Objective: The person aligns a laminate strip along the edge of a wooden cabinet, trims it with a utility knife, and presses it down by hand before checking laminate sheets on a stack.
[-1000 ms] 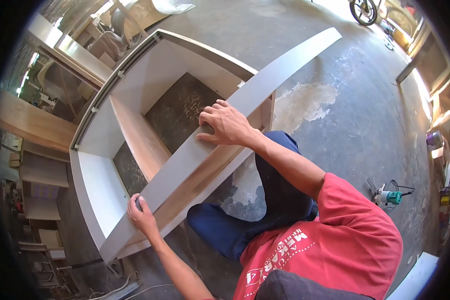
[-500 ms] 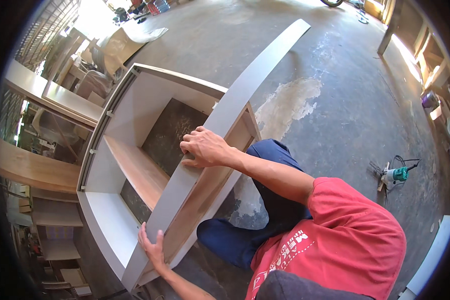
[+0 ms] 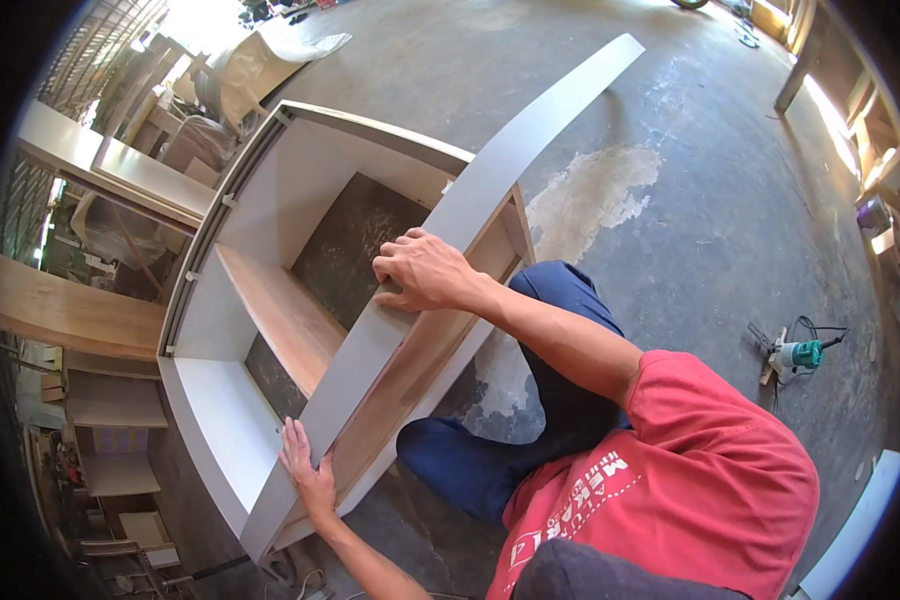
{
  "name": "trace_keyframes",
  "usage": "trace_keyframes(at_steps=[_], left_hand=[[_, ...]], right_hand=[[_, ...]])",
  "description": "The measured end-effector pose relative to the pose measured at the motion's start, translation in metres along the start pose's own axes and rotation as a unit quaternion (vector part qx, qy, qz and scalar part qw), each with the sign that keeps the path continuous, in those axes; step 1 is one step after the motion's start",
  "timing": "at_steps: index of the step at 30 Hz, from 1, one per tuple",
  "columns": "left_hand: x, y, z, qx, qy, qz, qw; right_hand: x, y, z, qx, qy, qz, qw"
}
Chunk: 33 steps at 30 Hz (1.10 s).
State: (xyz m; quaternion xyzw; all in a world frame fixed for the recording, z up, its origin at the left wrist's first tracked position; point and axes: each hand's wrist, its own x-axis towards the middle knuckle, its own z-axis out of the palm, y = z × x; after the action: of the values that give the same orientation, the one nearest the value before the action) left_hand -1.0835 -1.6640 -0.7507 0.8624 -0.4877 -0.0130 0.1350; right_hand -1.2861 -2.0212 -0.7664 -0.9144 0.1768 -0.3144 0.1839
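A long white board lies slantwise along the near side of a white open cabinet carcass, its far end sticking out past the cabinet's corner. My right hand is closed around the board near its middle, with the fingers curled over the far edge. Lower down, my left hand rests on the board near its close end, fingers stretched out and thumb apart. Inside the cabinet runs a bare wood divider. The undersides of both hands are hidden.
A green and silver power tool with a cord lies on the concrete floor at right. White-topped boards and a wooden plank stand left of the cabinet. My bent knees, in dark trousers, are close to the cabinet's near side.
The whole view has shifted slightly. My left hand's fingers look straighter and flatter on the board. My right hand keeps its grip at about the same place.
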Motion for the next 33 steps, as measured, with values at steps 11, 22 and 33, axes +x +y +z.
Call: trace_keyframes(at_steps=[11, 22, 33], left_hand=[[0.006, 0.008, 0.006, 0.020, 0.053, -0.015, 0.998], [0.006, 0.009, -0.006, -0.018, 0.034, -0.021, 0.999], [0.019, -0.005, 0.010, -0.112, 0.109, -0.082, 0.984]], right_hand=[[0.000, -0.001, 0.001, -0.006, 0.005, 0.006, 1.000], [0.001, -0.003, 0.001, -0.010, 0.001, 0.017, 1.000], [0.000, -0.002, 0.001, -0.009, 0.016, 0.010, 1.000]])
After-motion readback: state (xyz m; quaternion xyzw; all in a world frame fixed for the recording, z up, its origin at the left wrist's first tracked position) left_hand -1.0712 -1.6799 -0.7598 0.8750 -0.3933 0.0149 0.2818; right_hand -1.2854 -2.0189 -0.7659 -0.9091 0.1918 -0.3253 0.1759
